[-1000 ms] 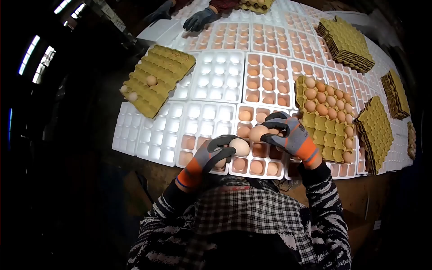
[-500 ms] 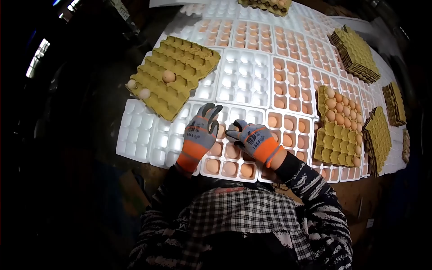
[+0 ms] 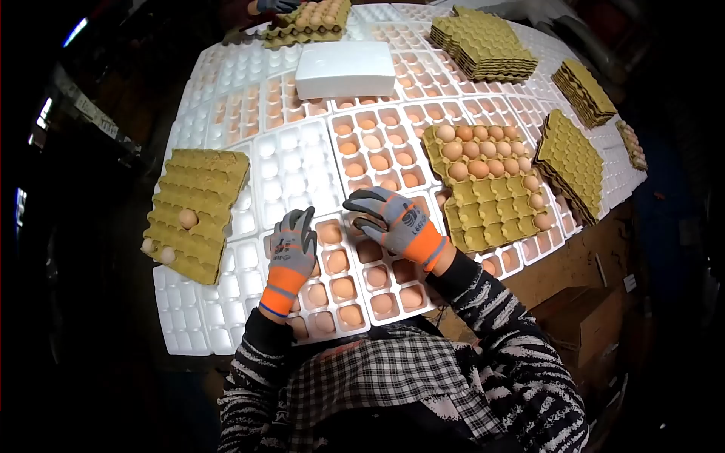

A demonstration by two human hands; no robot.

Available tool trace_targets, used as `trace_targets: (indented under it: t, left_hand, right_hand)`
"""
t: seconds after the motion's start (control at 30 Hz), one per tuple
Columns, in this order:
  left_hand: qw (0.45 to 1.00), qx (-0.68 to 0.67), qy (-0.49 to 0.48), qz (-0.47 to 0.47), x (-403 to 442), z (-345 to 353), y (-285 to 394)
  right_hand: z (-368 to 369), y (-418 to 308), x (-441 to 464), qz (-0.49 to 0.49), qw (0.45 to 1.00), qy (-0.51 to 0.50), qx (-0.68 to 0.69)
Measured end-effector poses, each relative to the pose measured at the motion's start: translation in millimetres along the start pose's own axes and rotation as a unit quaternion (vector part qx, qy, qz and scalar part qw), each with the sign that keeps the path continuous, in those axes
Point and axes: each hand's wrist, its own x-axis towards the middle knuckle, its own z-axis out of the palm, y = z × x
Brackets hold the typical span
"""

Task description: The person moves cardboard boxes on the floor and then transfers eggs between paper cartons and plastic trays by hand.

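Note:
My gloved left hand [image 3: 291,248] rests over the left side of a white foam egg tray, with its fingers stretched forward and no egg visible in it. Brown eggs [image 3: 343,288] fill the cells beside and in front of it. My gloved right hand [image 3: 391,220] reaches over the neighbouring foam tray [image 3: 368,306], fingers apart and bent down toward the cells. Part of an egg shows under those fingers; whether they touch it I cannot tell. Both gloves are grey with orange cuffs. An unfilled foam tray [image 3: 298,167] lies beyond my left hand.
At left, a pulp tray [image 3: 198,192] carries three eggs. Another, partly filled pulp tray [image 3: 483,215] lies on the foam trays at right. Stacked pulp trays [image 3: 483,45] and a white foam block [image 3: 346,69] stand farther back. Another person's gloved hand [image 3: 278,6] is at the far edge.
My view has turned right, shifting the table leftward. My hands have moved apart, the right now over the neighbouring tray. The white foam block and the other person's hand have come into view.

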Motion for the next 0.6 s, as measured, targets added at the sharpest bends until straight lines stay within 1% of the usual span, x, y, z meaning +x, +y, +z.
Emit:
trace_targets:
  t: [0.03, 0.07, 0.1, 0.13, 0.17, 0.2, 0.23, 0.3, 0.33, 0.37, 0.43, 0.47, 0.5, 0.53, 0.57, 0.6]
  left_hand:
    - [0.991, -0.135, 0.022, -0.003, 0.7, -1.3, 1.1]
    - [0.985, -0.174, 0.005, 0.008, 8.1, -5.4, 10.0]
    - [0.977, -0.210, -0.011, 0.017, 15.9, -14.7, 22.0]
    - [0.961, -0.267, -0.067, -0.027, 27.2, -27.7, 50.2]
    - [0.953, -0.293, -0.074, 0.008, 39.6, -30.1, 74.5]
    - [0.963, -0.249, -0.053, 0.088, 53.6, -13.9, 90.0]
    - [0.964, -0.203, -0.032, 0.167, 68.3, 3.3, 106.4]
    - [0.959, -0.207, -0.064, 0.183, 101.4, 24.1, 164.5]
    - [0.965, -0.166, -0.067, 0.193, 119.3, 48.6, 182.9]
    - [0.969, -0.123, -0.069, 0.202, 134.1, 75.8, 195.5]
    - [0.978, -0.020, -0.042, 0.204, 146.8, 92.0, 221.3]
    - [0.976, 0.014, -0.097, 0.196, 157.1, 96.1, 225.3]
    - [0.976, 0.018, -0.098, 0.196, 158.8, 95.7, 225.5]
    - [0.979, -0.094, -0.082, 0.159, 161.1, 92.7, 219.6]
    - [0.969, -0.205, -0.063, 0.119, 165.0, 88.8, 212.4]
    - [0.911, -0.404, -0.077, 0.037, 173.1, 101.5, 195.8]
  right_hand:
    - [-38.2, -6.9, -9.2, 0.036, 0.999, 0.027, -0.027]
    - [-66.4, 2.0, -19.0, 0.037, 0.993, 0.103, -0.048]
    - [-95.6, 20.2, -30.6, 0.063, 0.986, 0.134, -0.078]
    - [-122.7, 39.8, -43.1, 0.071, 0.971, 0.149, -0.172]
    - [-143.7, 57.6, -53.0, 0.099, 0.958, 0.145, -0.227]
    - [-157.8, 83.1, -64.1, 0.121, 0.954, 0.123, -0.245]
    - [-168.0, 91.6, -67.5, 0.139, 0.950, 0.080, -0.268]
    - [-167.0, 115.6, -67.2, 0.170, 0.940, 0.000, -0.296]
    - [-162.4, 115.3, -62.4, 0.206, 0.917, -0.039, -0.340]
    - [-157.5, 126.7, -64.2, 0.178, 0.921, -0.029, -0.345]
    - [-161.4, 138.9, -69.6, 0.119, 0.945, -0.009, -0.304]
    - [-168.6, 145.4, -75.8, 0.124, 0.972, 0.023, -0.197]
    - [-180.8, 141.8, -78.4, 0.127, 0.987, 0.053, -0.087]
    - [-192.4, 134.7, -81.4, 0.118, 0.984, 0.117, 0.059]
    - [-200.8, 143.0, -84.6, 0.187, 0.938, 0.135, 0.260]
    - [-209.2, 145.0, -82.2, 0.204, 0.917, 0.132, 0.317]
